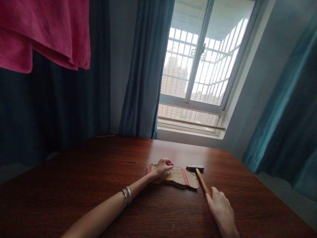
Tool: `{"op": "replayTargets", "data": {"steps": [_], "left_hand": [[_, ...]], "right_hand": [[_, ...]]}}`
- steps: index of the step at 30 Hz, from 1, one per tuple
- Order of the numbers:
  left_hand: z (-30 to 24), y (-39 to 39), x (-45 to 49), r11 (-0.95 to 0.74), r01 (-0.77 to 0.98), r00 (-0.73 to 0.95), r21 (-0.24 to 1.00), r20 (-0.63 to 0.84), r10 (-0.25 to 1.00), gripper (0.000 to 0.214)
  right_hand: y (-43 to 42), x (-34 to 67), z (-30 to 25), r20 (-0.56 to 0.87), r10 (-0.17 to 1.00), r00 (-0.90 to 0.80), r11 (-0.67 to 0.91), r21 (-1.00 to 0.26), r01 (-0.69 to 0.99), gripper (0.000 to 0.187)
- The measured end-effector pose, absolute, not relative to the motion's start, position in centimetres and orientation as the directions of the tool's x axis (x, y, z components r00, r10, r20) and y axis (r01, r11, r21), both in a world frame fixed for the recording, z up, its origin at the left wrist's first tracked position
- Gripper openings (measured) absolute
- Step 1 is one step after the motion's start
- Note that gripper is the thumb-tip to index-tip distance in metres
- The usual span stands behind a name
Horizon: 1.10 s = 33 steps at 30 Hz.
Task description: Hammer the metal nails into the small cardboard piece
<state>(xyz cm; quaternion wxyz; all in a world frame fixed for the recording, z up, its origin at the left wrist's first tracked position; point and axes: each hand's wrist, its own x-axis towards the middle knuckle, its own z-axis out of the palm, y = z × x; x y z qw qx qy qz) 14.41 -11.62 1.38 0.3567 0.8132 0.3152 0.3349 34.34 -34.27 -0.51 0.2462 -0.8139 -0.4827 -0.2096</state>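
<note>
My left hand (pixel 162 167) rests on the left part of a tan cardboard piece (pixel 179 177) with pink stripes and many small dots. Its fingers are curled together in a pinch; what they pinch is too small to name. My right hand (pixel 221 211) lies on the near end of a hammer's wooden handle (pixel 202 182), fingers folded over it. The hammer's dark head (pixel 195 168) sits on the table just beyond the cardboard's right end. Bracelets ring my left wrist (pixel 126 195).
A dark wooden table (pixel 86 185) carries everything. A thin small dark object (pixel 131 162), perhaps a nail, lies left of the cardboard. Behind are a barred window (pixel 198 66), blue curtains (pixel 146 72) on both sides, and a pink cloth (pixel 44 29) hanging at upper left.
</note>
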Motion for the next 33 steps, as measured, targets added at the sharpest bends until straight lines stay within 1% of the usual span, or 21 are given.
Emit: {"op": "replayTargets", "data": {"steps": [1, 3, 5, 7, 9, 11, 14, 16, 18, 19, 21, 22, 24, 26, 29, 33], "left_hand": [[1.4, -11.6, 14.4, -0.547, 0.27, 0.576, 0.792, 0.322, 0.751, 0.022], [1.3, -11.6, 14.4, -0.549, 0.261, 0.578, 0.794, 0.326, 0.748, 0.022], [1.1, -11.5, 14.4, -0.55, 0.252, 0.581, 0.796, 0.33, 0.744, 0.022], [0.9, -11.4, 14.4, -0.55, 0.245, 0.579, 0.799, 0.334, 0.743, 0.022], [0.8, -11.4, 14.4, -0.549, 0.238, 0.575, 0.801, 0.34, 0.744, 0.022], [0.7, -11.3, 14.4, -0.55, 0.231, 0.573, 0.803, 0.344, 0.744, 0.022], [0.6, -11.3, 14.5, -0.552, 0.223, 0.572, 0.804, 0.351, 0.741, 0.022], [0.6, -11.3, 14.5, -0.549, 0.218, 0.575, 0.807, 0.349, 0.74, 0.022], [0.6, -11.3, 14.5, -0.539, 0.221, 0.579, 0.812, 0.336, 0.743, 0.021], [0.6, -11.3, 14.5, -0.534, 0.225, 0.58, 0.815, 0.329, 0.745, 0.022], [0.6, -11.4, 14.5, -0.531, 0.23, 0.579, 0.816, 0.324, 0.748, 0.022], [0.6, -11.4, 14.5, -0.533, 0.229, 0.577, 0.814, 0.327, 0.748, 0.021], [0.6, -11.4, 14.5, -0.544, 0.22, 0.573, 0.81, 0.344, 0.744, 0.02], [0.6, -11.3, 14.5, -0.556, 0.211, 0.569, 0.804, 0.361, 0.739, 0.02], [0.5, -11.3, 14.5, -0.557, 0.216, 0.562, 0.802, 0.364, 0.742, 0.02], [0.4, -11.2, 14.5, -0.545, 0.217, 0.566, 0.81, 0.351, 0.746, 0.02]], "right_hand": [[-35.2, 34.0, -1.3, 0.569, 0.691, 0.447, -0.472, -0.113, 0.874, 0.03], [-36.3, 33.4, -2.5, 0.547, 0.717, 0.432, -0.529, 0.025, 0.848, 0.028], [-36.8, 33.2, -3.1, 0.556, 0.73, 0.398, -0.516, 0.067, 0.854, 0.026], [-36.9, 33.5, -3.4, 0.587, 0.722, 0.367, -0.476, 0.036, 0.879, 0.026], [-36.9, 33.9, -3.2, 0.609, 0.705, 0.364, -0.433, -0.038, 0.901, 0.027], [-36.9, 34.0, -2.7, 0.592, 0.694, 0.41, -0.409, -0.144, 0.901, 0.029], [-36.6, 33.2, -1.0, 0.476, 0.702, 0.53, -0.405, -0.345, 0.847, 0.036], [-36.3, 32.3, 0.2, 0.401, 0.7, 0.59, -0.372, -0.5, 0.782, 0.039], [-36.0, 31.3, 1.4, 0.331, 0.707, 0.624, -0.285, -0.675, 0.681, 0.041], [-36.0, 30.9, 2.0, 0.283, 0.721, 0.632, -0.231, -0.762, 0.605, 0.043], [-36.0, 29.9, 3.0, 0.149, 0.784, 0.603, -0.138, -0.905, 0.403, 0.052], [-36.0, 29.3, 3.5, 0.083, 0.815, 0.574, -0.112, -0.949, 0.296, 0.057], [-36.3, 28.2, 4.3, -0.014, 0.857, 0.515, -0.09, -0.988, 0.123, 0.064], [-36.5, 27.0, 5.0, -0.054, 0.876, 0.48, -0.079, -0.996, 0.033, 0.068], [-36.5, 25.6, 5.3, -0.049, 0.877, 0.477, -0.057, -0.998, 0.0, 0.069], [-36.1, 24.8, 5.1, -0.018, 0.872, 0.49, -0.032, -0.999, 0.021, 0.067]]}}
